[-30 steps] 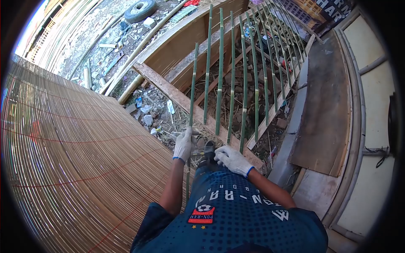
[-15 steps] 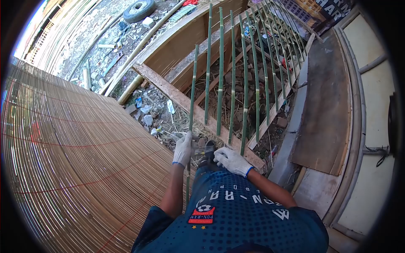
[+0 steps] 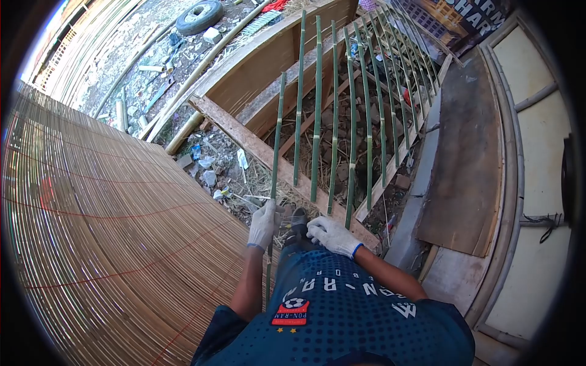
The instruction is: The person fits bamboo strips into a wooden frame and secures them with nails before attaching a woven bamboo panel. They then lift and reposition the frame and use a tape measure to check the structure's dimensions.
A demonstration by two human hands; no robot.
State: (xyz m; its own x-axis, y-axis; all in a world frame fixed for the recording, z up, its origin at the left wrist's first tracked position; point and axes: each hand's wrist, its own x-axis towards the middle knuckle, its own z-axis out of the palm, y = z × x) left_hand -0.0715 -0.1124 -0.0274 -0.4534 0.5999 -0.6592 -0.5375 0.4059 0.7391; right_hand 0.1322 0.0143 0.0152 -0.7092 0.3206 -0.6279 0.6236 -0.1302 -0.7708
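Note:
My left hand (image 3: pixel 264 226), in a white knit glove with a blue cuff, is closed round a long, narrow green bamboo strip (image 3: pixel 277 143). The strip's far end reaches over the near board of a wooden frame, and its near end passes below my hand beside my forearm. My right hand (image 3: pixel 332 235), gloved alike, is in front of my body with its fingers curled in; anything within them is hidden. Several green bamboo strips (image 3: pixel 317 116) lie side by side across the frame, their near ends at or just short of the near board (image 3: pixel 262 149).
A large bamboo-slat mat (image 3: pixel 116 213) with red cords spreads at the left. Rubble and litter (image 3: pixel 210 165) cover the ground, with a tyre (image 3: pixel 199 17) further back. A brown wooden sheet (image 3: pixel 463 165) and a pale panel wall (image 3: pixel 543 158) stand to the right.
My left hand has drawn slightly towards my body, and the far end of the bamboo strip in it sits a little lower. The right hand has barely moved.

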